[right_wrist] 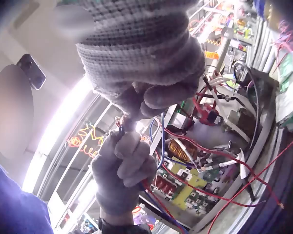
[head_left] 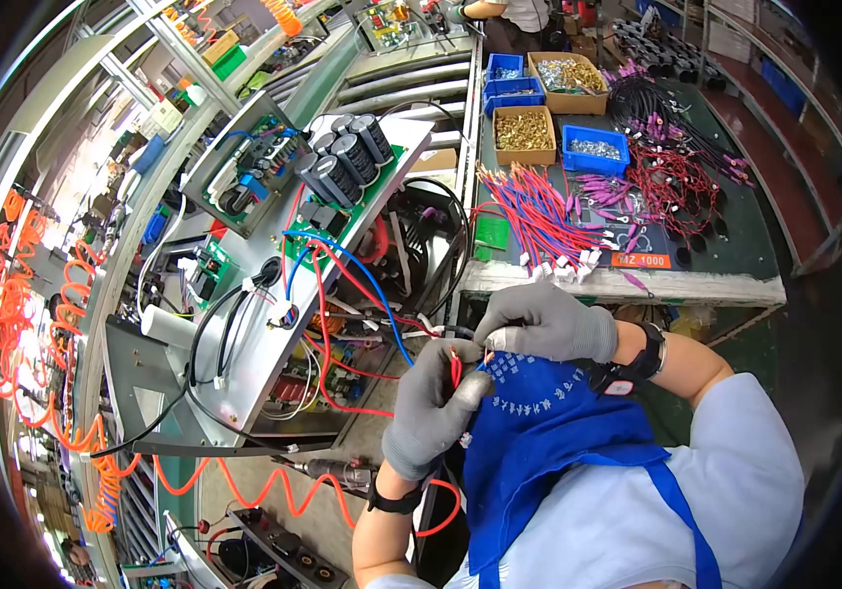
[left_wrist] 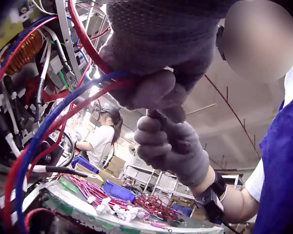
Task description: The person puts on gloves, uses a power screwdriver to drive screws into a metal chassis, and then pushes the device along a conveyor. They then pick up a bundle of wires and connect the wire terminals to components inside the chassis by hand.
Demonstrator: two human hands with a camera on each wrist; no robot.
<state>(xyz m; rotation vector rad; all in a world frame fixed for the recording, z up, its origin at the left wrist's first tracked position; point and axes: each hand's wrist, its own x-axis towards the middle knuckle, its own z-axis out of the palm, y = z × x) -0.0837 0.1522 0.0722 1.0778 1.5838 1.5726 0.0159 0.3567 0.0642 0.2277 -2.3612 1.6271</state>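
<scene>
My gloved left hand (head_left: 431, 407) grips red and blue wires, which run into its fist from the circuit unit in the left wrist view. A short red wire end (head_left: 456, 369) stands up between its thumb and fingers. Close above, the gloved right hand (head_left: 547, 322) pinches at the bare copper end (right_wrist: 120, 120) of the blue wire (head_left: 483, 365), its fingertips meeting those of the left hand. The unit's green circuit board (head_left: 357, 221) with large black capacitors (head_left: 347, 157) sits on a tilted metal panel to the left. Curled fingers partly hide the wire ends.
On the right bench lie red and blue wires (head_left: 539, 216) with white connectors, boxes of brass parts (head_left: 524, 133) and a blue bin (head_left: 595, 150). Coiled orange air hose (head_left: 293, 496) hangs lower left, near a power screwdriver (head_left: 338, 471). Another person (left_wrist: 101, 136) stands beyond the bench.
</scene>
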